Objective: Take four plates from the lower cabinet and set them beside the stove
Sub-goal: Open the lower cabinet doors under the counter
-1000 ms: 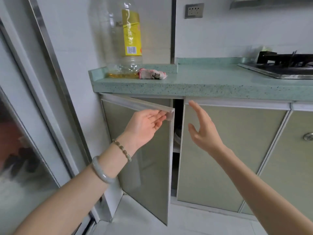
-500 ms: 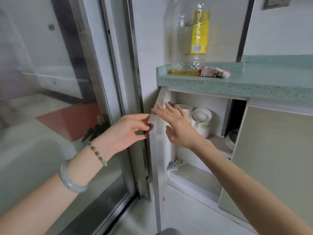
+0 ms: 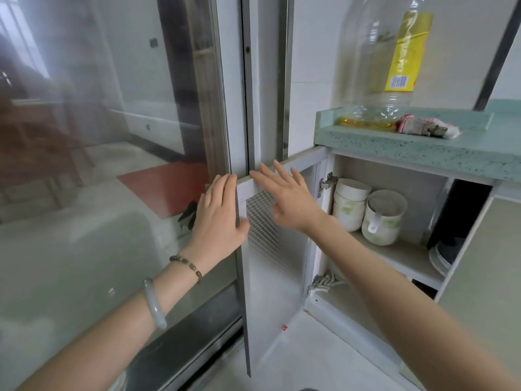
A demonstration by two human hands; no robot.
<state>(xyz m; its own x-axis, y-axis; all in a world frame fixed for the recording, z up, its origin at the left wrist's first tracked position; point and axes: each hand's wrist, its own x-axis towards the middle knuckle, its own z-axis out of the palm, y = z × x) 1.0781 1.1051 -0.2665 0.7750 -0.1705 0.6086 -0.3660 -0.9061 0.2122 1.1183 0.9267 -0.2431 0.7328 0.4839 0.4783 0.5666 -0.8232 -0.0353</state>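
The lower cabinet's left door stands wide open, swung back toward the glass sliding door. My left hand lies flat over the door's outer edge, fingers spread, holding nothing. My right hand rests open on the door's inner face near its top. Inside, on the shelf, a stack of white plates peeks out at the far right, mostly hidden behind the closed right door. The stove is out of view.
Stacked white bowls and a lidded white jar stand on the shelf's left. On the green counter are a large oil bottle and a crumpled cloth. A glass sliding door fills the left.
The cabinet door has swung from partly open to fully open against the glass door. Both hands followed it left and now lie flat on it. My view turned left, losing the stove.
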